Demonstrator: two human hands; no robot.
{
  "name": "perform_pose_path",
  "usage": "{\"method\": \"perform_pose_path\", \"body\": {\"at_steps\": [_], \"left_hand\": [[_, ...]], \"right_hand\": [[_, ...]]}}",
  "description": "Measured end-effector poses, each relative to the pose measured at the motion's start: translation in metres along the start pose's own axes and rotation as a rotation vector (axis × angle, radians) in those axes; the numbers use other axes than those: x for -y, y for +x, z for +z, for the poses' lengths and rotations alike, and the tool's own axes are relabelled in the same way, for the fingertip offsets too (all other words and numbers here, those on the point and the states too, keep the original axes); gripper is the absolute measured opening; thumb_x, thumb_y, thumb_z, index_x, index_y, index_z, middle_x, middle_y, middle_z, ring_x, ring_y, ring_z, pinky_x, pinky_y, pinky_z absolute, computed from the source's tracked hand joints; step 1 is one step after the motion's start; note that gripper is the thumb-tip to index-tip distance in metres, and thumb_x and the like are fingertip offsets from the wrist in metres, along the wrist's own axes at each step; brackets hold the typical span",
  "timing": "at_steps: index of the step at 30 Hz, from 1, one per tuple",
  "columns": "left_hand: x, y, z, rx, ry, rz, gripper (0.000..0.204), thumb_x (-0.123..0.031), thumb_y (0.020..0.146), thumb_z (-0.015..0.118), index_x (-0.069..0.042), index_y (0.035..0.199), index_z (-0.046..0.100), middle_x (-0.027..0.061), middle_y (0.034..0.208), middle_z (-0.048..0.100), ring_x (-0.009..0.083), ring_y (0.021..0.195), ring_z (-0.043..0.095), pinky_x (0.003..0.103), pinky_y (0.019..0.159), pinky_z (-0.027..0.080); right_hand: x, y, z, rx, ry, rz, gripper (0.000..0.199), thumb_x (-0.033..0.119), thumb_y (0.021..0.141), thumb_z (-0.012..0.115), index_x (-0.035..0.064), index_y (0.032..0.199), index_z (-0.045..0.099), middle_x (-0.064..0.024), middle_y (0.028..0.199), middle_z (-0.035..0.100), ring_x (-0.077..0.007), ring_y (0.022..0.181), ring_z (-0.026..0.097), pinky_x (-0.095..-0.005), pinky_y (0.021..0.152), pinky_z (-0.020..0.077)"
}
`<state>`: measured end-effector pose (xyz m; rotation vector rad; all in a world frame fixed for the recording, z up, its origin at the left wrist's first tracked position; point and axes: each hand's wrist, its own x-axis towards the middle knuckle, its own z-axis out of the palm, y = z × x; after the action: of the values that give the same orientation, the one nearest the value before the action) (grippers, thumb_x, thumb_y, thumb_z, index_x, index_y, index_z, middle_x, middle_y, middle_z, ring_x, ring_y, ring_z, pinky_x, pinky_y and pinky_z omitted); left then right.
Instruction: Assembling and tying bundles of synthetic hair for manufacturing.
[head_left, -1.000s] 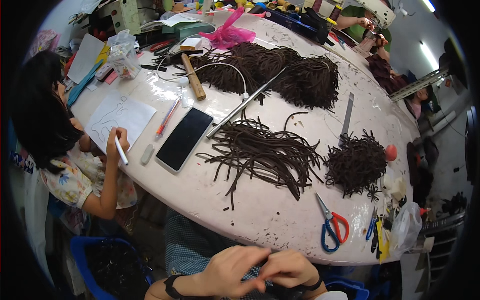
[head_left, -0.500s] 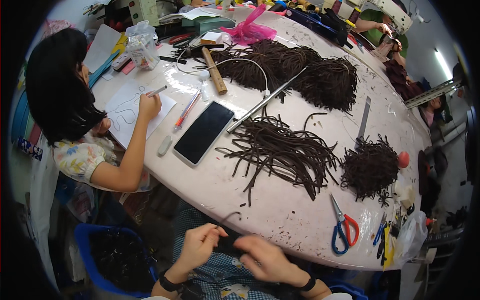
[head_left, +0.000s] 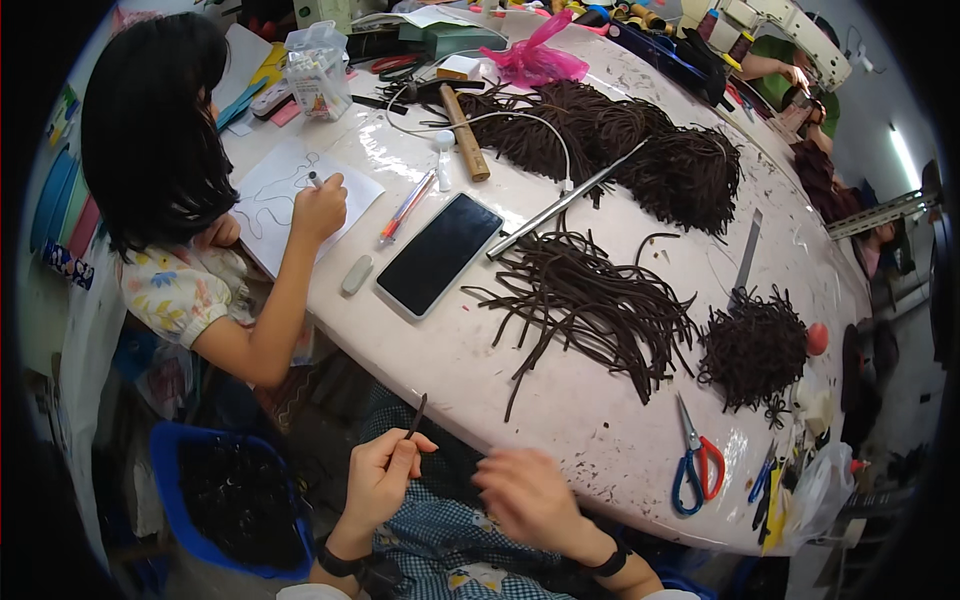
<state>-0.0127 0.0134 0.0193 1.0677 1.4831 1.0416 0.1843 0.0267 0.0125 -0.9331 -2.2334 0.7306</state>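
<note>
Over my lap, at the table's front edge, my left hand [head_left: 382,478] is closed with thumb and fingers pinching a short dark brown cord [head_left: 419,414]. One end of the cord sticks up above the fingers; the rest is hidden. My right hand [head_left: 528,500] is just to the right, apart from the left, its fingers bent and smeared by motion. Whether anything is in it does not show. Beyond both hands, a loose heap of long dark brown cords [head_left: 600,305] lies on the table [head_left: 440,365]. Right of that sits a pile of small looped cord pieces [head_left: 753,352].
Scissors [head_left: 692,470] with red and blue handles lie at the right front. A phone [head_left: 440,255], a metal rod [head_left: 565,202] and a wooden-handled hammer [head_left: 464,135] lie farther back. At left, a person [head_left: 270,330] draws on paper. A blue bin [head_left: 165,490] stands below.
The cord's free end, curved to the right before, now points up and looks straighter. My right hand has risen slightly. The whole view has shifted, so table items appear farther right.
</note>
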Motion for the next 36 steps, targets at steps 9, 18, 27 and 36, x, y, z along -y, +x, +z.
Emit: {"method": "perform_pose_path", "body": {"at_steps": [9,18,27,36], "left_hand": [[0.001,0.007,0.016,0.165,-0.025,-0.024,0.024,-0.017,0.088,0.044,0.0,0.09,0.06,0.0003,0.056,0.05,0.0054,0.05,0.046,0.019,0.046,0.036],[-0.013,0.007,0.038,0.365,-0.005,0.044,0.019,-0.013,0.086,0.048,0.001,0.09,0.06,0.0046,0.061,0.057,0.0069,0.052,0.051,0.019,0.047,0.04],[-0.015,0.004,0.045,0.272,0.461,0.541,0.014,-0.01,0.077,0.058,-0.001,0.087,0.06,0.0069,0.066,0.054,0.017,0.053,0.054,0.025,0.048,0.045],[-0.014,0.004,0.051,0.111,0.612,0.688,0.018,-0.005,0.069,0.062,0.0,0.087,0.059,0.0073,0.072,0.05,0.019,0.062,0.053,0.026,0.05,0.046]], "right_hand": [[-0.013,-0.036,-0.019,0.008,-0.031,0.091,0.029,-0.001,0.064,0.062,0.0005,0.092,0.057,-0.0128,0.091,0.058,-0.0278,0.086,0.056,-0.0361,0.075,0.0445],[0.007,-0.019,-0.032,-0.342,-0.025,0.238,0.023,-0.004,0.061,0.064,0.0033,0.082,0.061,-0.0087,0.075,0.06,-0.0212,0.063,0.057,-0.0282,0.056,0.0467],[-0.005,0.005,-0.032,-0.168,-0.134,0.093,0.021,0.001,0.059,0.067,0.0059,0.079,0.062,-0.0051,0.072,0.057,-0.0188,0.057,0.053,-0.027,0.048,0.0423],[-0.007,0.005,-0.031,-0.293,-0.22,0.25,0.014,-0.002,0.062,0.067,0.004,0.073,0.061,-0.0049,0.066,0.056,-0.0141,0.051,0.054,-0.022,0.046,0.0427]]}}
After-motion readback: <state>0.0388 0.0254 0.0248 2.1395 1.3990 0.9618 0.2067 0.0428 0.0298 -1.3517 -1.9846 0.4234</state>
